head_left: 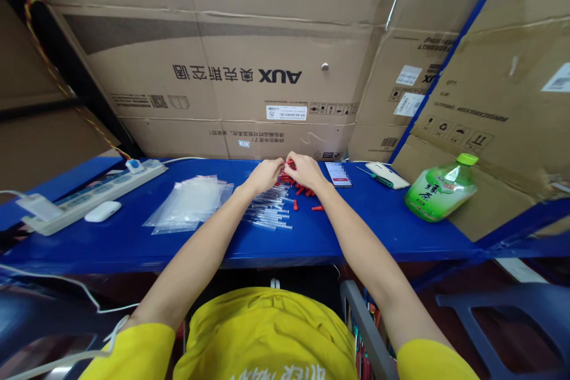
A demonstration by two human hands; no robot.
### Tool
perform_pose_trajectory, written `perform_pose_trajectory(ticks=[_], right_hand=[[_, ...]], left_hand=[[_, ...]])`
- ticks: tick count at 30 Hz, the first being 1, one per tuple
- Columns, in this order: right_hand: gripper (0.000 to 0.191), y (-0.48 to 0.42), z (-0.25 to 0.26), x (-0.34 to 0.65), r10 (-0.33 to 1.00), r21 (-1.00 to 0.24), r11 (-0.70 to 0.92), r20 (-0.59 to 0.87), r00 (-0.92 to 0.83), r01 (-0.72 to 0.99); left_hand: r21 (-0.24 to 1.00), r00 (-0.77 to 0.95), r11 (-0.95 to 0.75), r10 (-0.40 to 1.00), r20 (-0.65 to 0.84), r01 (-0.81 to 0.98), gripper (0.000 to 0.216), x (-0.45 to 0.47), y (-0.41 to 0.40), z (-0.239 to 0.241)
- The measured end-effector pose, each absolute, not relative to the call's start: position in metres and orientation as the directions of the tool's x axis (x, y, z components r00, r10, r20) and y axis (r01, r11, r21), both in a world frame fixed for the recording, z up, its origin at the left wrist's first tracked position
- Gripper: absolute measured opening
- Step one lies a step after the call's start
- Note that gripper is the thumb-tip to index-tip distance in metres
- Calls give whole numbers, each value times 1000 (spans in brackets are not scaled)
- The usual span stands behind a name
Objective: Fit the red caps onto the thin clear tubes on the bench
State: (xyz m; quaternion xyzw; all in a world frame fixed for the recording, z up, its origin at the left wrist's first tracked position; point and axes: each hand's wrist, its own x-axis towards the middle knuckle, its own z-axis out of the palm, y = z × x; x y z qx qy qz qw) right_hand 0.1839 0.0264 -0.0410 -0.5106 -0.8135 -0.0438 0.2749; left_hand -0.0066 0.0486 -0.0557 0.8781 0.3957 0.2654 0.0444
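My left hand (pixel 266 174) and my right hand (pixel 305 170) meet over the blue shelf top (pixel 356 231), fingers curled together around something small and red that I cannot make out clearly. Under and in front of them lies a row of clear plastic tubes (pixel 271 212). Loose red caps (pixel 307 195) are scattered beside the tubes, to the right of them. A pile of clear zip bags (pixel 189 203) lies to the left of my left forearm.
A white power strip (pixel 95 193) and a white earbud case (pixel 103 211) sit at the left. A phone (pixel 337 173), a white device (pixel 386 174) and a tilted green tea bottle (pixel 440 188) lie at the right. Cardboard boxes (pixel 249 77) wall the back.
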Motion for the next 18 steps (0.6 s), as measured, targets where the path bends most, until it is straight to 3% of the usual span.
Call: perform_pose_trajectory(ticks=[13, 18], right_hand=[[19, 28, -41, 173, 843, -130, 436, 407, -353, 891], [20, 28, -41, 170, 850, -112, 428, 387, -358, 897]], left_hand=[[150, 519, -606, 764, 383, 781, 33, -2, 40, -51], [153, 523, -611, 761, 385, 777, 33, -3, 43, -51]])
